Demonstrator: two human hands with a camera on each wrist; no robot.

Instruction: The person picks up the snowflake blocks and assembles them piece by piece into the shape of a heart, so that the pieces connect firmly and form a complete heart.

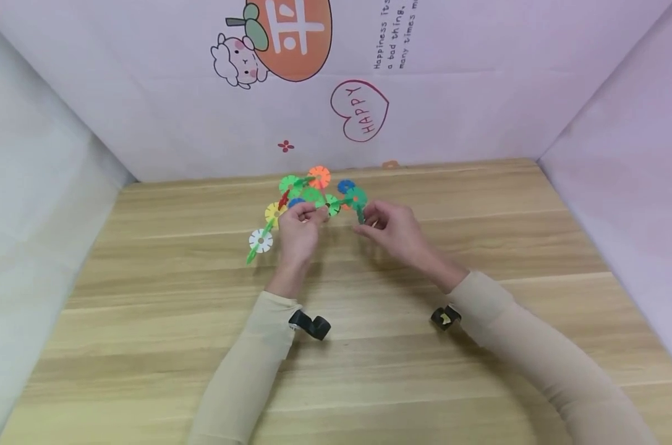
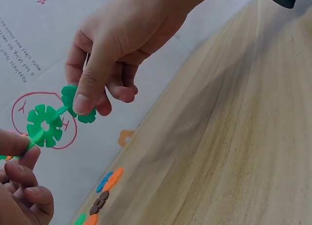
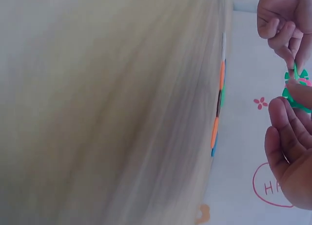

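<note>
A chain of slotted plastic discs runs across the back of the table, with a white disc (image 1: 254,240), a yellow disc (image 1: 271,216) and an orange disc (image 1: 318,170) in it. My left hand (image 1: 298,238) pinches a green disc of this chain between thumb and finger. At the right end, my right hand (image 1: 394,228) pinches another green disc (image 2: 68,94), its thumb flat against it. Between the two hands, a green slotted disc (image 2: 36,119) links both pieces in the left wrist view. My fingers cover parts of the pinched discs.
Loose discs lie near the table's back edge, among them a brown disc (image 2: 100,203), an orange disc (image 2: 114,178) and a blue disc (image 1: 345,185). Behind the wooden table (image 1: 369,371) stands a white printed backdrop (image 1: 452,111).
</note>
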